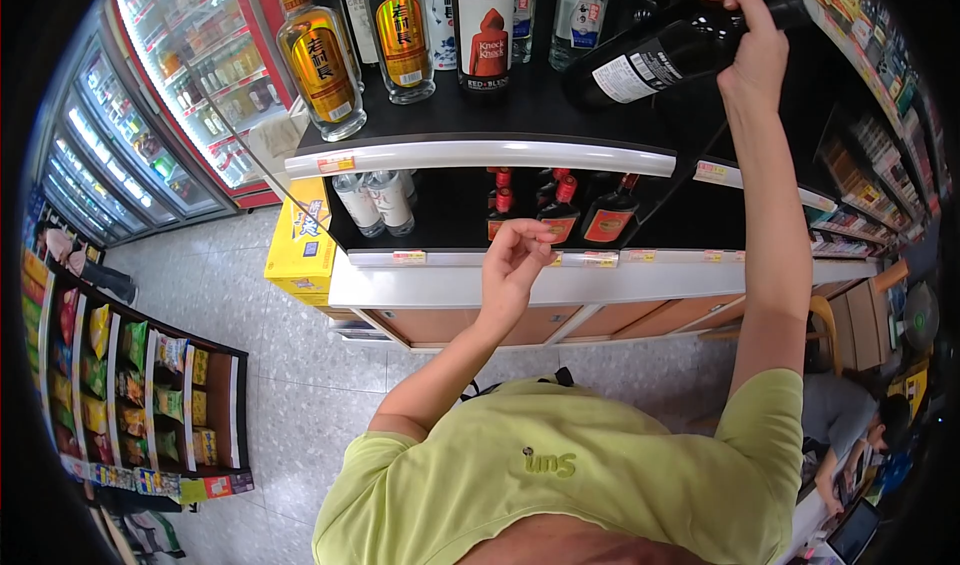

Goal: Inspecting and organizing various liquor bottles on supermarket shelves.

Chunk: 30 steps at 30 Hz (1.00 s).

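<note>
My right hand (pixel 754 47) grips a dark glass wine bottle (pixel 660 58) around its neck end, high at the right above the black upper shelf. The bottle lies tilted, its base toward the left and a white back label facing me. Whether the base touches the shelf, I cannot tell. Loosely curled and holding nothing, my left hand (pixel 516 268) hovers before the lower shelf, in front of small red-capped bottles (pixel 566 201). A wine bottle with a red hooded figure on its label (pixel 484 32) stands upright left of the held bottle.
Gold-labelled liquor bottles (pixel 322 69) stand near the upper shelf's left end. Below are clear bottles with white labels (pixel 386 201). A yellow carton (pixel 300 242) sits beside the white counter (pixel 420 283). Drinks fridges (pixel 202 62) and a snack rack (pixel 142 385) are left; a person (pixel 844 422) sits right.
</note>
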Tool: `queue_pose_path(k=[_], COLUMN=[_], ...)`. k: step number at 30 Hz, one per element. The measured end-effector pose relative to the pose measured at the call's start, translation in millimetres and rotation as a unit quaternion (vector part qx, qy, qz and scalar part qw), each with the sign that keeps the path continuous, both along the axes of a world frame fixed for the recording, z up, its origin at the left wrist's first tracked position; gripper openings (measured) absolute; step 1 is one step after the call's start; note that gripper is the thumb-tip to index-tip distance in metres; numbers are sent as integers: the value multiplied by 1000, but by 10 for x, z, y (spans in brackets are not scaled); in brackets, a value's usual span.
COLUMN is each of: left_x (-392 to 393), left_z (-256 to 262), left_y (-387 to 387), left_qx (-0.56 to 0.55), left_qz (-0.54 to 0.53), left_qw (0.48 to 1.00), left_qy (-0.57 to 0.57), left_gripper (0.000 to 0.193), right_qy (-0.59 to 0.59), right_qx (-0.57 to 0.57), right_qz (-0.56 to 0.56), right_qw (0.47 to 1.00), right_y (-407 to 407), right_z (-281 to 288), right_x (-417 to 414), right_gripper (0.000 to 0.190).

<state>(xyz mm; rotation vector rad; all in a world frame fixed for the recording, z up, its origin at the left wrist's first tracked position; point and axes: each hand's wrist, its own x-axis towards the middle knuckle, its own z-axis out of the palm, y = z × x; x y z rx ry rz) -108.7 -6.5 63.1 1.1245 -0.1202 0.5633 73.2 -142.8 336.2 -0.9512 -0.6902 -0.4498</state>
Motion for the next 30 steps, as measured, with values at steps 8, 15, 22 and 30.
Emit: queue_pose_path(k=[8,15,22,30], left_x=[79,128,17,19], left_z=[200,-30,-458,-319], left_y=[-68,-243,-525,-960], left_qx=[-129,-418,-450,-283], left_qz=[-256,-597,-623,-459], left_qw=[956,675,609,822], left_qy=[67,111,198,185], left_gripper=[64,89,63,68], right_qy=[69,90,-28,171], right_qx=[-44,-85,-108,28], right_qz=[253,282,360,221], right_qw=[964,951,926,960], right_y=[-778,-956,-1385,-1827], right_z=[78,-520,-1262,-1726], right_x=[-164,-777,-834,-602], right_gripper=[26,33,32,45])
